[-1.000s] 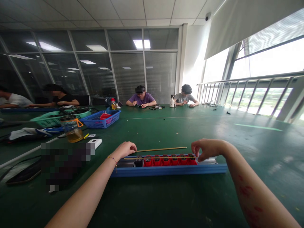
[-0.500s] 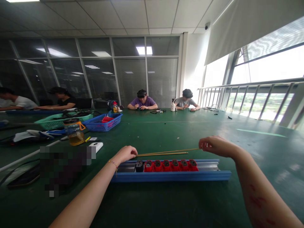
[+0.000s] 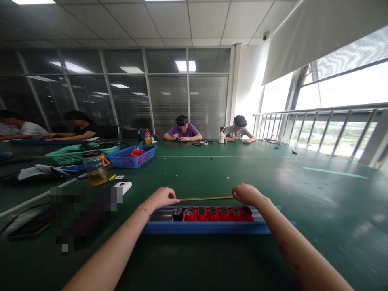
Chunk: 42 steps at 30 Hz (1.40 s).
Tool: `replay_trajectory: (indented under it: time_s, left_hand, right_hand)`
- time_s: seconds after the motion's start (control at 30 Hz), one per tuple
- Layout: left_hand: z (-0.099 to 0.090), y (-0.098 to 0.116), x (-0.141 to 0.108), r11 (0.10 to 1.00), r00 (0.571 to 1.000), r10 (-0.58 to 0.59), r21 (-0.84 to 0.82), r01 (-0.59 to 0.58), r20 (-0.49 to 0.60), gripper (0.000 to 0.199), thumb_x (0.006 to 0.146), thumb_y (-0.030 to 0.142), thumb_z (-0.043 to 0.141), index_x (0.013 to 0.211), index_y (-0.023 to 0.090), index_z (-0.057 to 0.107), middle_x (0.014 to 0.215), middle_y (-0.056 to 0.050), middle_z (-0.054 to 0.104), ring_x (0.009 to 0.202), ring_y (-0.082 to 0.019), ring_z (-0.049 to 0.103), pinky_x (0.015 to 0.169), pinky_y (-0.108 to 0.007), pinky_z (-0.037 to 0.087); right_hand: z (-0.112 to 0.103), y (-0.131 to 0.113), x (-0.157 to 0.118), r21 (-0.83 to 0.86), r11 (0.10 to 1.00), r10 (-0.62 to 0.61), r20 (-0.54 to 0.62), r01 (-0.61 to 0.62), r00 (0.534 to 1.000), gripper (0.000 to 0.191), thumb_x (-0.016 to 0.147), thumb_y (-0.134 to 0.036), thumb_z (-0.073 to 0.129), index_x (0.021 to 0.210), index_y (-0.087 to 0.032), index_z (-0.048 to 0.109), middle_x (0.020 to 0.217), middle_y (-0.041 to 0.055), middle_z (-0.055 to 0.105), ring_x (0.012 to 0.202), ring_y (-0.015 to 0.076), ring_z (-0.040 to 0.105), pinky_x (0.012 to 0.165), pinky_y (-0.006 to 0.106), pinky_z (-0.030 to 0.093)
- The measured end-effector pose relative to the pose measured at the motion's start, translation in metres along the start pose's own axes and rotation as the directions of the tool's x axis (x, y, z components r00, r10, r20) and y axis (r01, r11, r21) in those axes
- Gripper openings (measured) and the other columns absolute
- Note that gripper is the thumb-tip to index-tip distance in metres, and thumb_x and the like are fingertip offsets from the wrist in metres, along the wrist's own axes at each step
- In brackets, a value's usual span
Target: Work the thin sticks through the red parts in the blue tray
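Thin yellow strands (image 3: 206, 198), which look like wires, stretch nearly straight behind a blue rail (image 3: 206, 228). My left hand (image 3: 160, 197) pinches their left end, thumb and fingers closed. At the other end my right hand (image 3: 248, 195) is closed on the strands, above the rail's right part. In the rail's metal channel stands a row of several red blocks (image 3: 212, 215) with dark tops. One black block (image 3: 178, 213) sits left of that row. The right forearm covers the right part of the channel.
Left on the green table (image 3: 197, 169) are a blue basket (image 3: 133, 159), a green basket (image 3: 65, 155), a jar of amber liquid (image 3: 97, 171) and a white device (image 3: 123, 187). Two people sit at the far side, others at the far left. A railing (image 3: 321, 115) runs along the window.
My right hand has moved left and slightly down, from the longer strand's far end to nearer the rail. The strands now lie together in one line. The left hand has barely moved.
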<state>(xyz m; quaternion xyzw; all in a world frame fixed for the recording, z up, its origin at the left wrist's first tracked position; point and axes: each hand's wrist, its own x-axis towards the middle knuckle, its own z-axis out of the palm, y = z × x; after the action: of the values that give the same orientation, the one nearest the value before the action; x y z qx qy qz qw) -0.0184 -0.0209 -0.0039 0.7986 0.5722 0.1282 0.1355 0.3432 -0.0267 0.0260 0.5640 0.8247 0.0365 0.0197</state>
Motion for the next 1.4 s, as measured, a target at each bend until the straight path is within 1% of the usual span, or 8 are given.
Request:
replay_trajectory:
  time_s: [0.17, 0.37, 0.57, 0.87, 1.03, 1.13, 1.27, 1.4]
  left_hand:
    - [0.001, -0.004, 0.003, 1.000, 1.000, 0.009, 0.030, -0.009, -0.003, 0.020, 0.067, 0.038, 0.058, 0.076, 0.022, 0.065, 0.081, 0.000, 0.067, 0.074, -0.014, 0.060, 0.063, -0.020, 0.041]
    - [-0.002, 0.002, -0.001, 0.995, 1.000, 0.008, 0.098, -0.006, -0.014, 0.014, 0.070, 0.031, 0.057, 0.078, 0.024, 0.066, 0.081, -0.001, 0.067, 0.074, -0.014, 0.060, 0.065, -0.022, 0.041]
    - [-0.007, 0.010, -0.001, 0.979, 1.000, 0.014, 0.202, -0.012, -0.010, 0.015, 0.069, 0.023, 0.057, 0.081, 0.026, 0.066, 0.082, 0.000, 0.067, 0.075, -0.015, 0.059, 0.066, -0.023, 0.041]
    - [-0.010, 0.019, -0.001, 0.968, 0.998, 0.055, 0.243, -0.060, 0.028, 0.021, 0.062, 0.012, 0.052, 0.075, 0.024, 0.064, 0.074, 0.000, 0.064, 0.068, -0.014, 0.057, 0.056, -0.022, 0.039]
    - [-0.008, 0.019, -0.002, 0.951, 0.996, 0.071, 0.306, -0.048, -0.063, 0.018, 0.061, 0.013, 0.050, 0.068, 0.023, 0.062, 0.076, -0.001, 0.061, 0.068, -0.015, 0.055, 0.057, -0.023, 0.038]
    - [-0.010, 0.018, -0.005, 0.965, 0.986, 0.068, 0.260, -0.026, -0.155, 0.016, 0.065, 0.017, 0.048, 0.069, 0.022, 0.062, 0.077, -0.002, 0.059, 0.069, -0.015, 0.054, 0.060, -0.024, 0.039]
    - [-0.016, 0.023, -0.009, 0.997, 0.969, 0.058, 0.068, -0.043, -0.241, 0.015, 0.068, 0.024, 0.047, 0.071, 0.020, 0.062, 0.078, -0.002, 0.057, 0.070, -0.014, 0.054, 0.063, -0.023, 0.040]
    - [-0.022, 0.037, -0.013, 0.991, 0.942, 0.065, -0.088, -0.099, -0.329, 0.017, 0.069, 0.024, 0.045, 0.076, 0.018, 0.060, 0.080, -0.002, 0.056, 0.068, -0.013, 0.053, 0.064, -0.023, 0.041]
  right_hand:
    - [0.010, -0.004, 0.008, 0.000, 1.000, -0.014, 0.020, 0.014, 1.000, 0.022, 0.072, -0.016, 0.048, 0.086, -0.024, 0.063, 0.085, 0.0046, 0.067, 0.081, 0.0215, 0.060, 0.065, 0.028, 0.039]
    - [0.013, 0.004, 0.011, 0.023, 0.999, -0.049, 0.046, 0.048, 0.998, 0.042, 0.064, -0.018, 0.058, 0.105, -0.027, 0.057, 0.106, 0.0039, 0.061, 0.097, 0.0223, 0.055, 0.073, 0.028, 0.040]
    - [0.018, 0.004, 0.016, 0.020, 0.999, -0.040, 0.068, 0.038, 0.997, 0.033, 0.067, -0.010, 0.050, 0.094, -0.024, 0.063, 0.092, 0.0050, 0.066, 0.085, 0.0214, 0.060, 0.067, 0.027, 0.041]
    - [0.018, 0.000, 0.019, 0.024, 0.999, -0.029, 0.081, 0.027, 0.996, 0.030, 0.059, -0.010, 0.055, 0.084, -0.023, 0.065, 0.085, 0.0057, 0.067, 0.079, 0.0229, 0.061, 0.061, 0.027, 0.041]
    - [0.016, 0.001, 0.015, 0.079, 0.997, -0.023, 0.025, 0.021, 0.999, 0.027, 0.059, -0.013, 0.055, 0.082, -0.022, 0.065, 0.086, 0.0054, 0.066, 0.081, 0.0232, 0.059, 0.065, 0.030, 0.039]
    - [0.009, 0.007, 0.009, 0.144, 0.989, -0.017, -0.025, 0.020, 1.000, 0.022, 0.064, -0.016, 0.051, 0.081, -0.021, 0.065, 0.087, 0.0050, 0.064, 0.079, 0.0205, 0.057, 0.066, 0.028, 0.039]
    - [-0.002, 0.018, -0.001, 0.269, 0.962, -0.021, -0.075, 0.040, 0.997, 0.021, 0.071, -0.022, 0.046, 0.084, -0.018, 0.063, 0.079, 0.0031, 0.062, 0.070, 0.0150, 0.055, 0.059, 0.023, 0.039]
    - [-0.016, 0.023, -0.011, 0.560, 0.822, -0.061, -0.095, 0.104, 0.994, 0.022, 0.074, -0.029, 0.047, 0.085, -0.016, 0.060, 0.073, 0.0016, 0.059, 0.066, 0.0145, 0.052, 0.057, 0.023, 0.039]
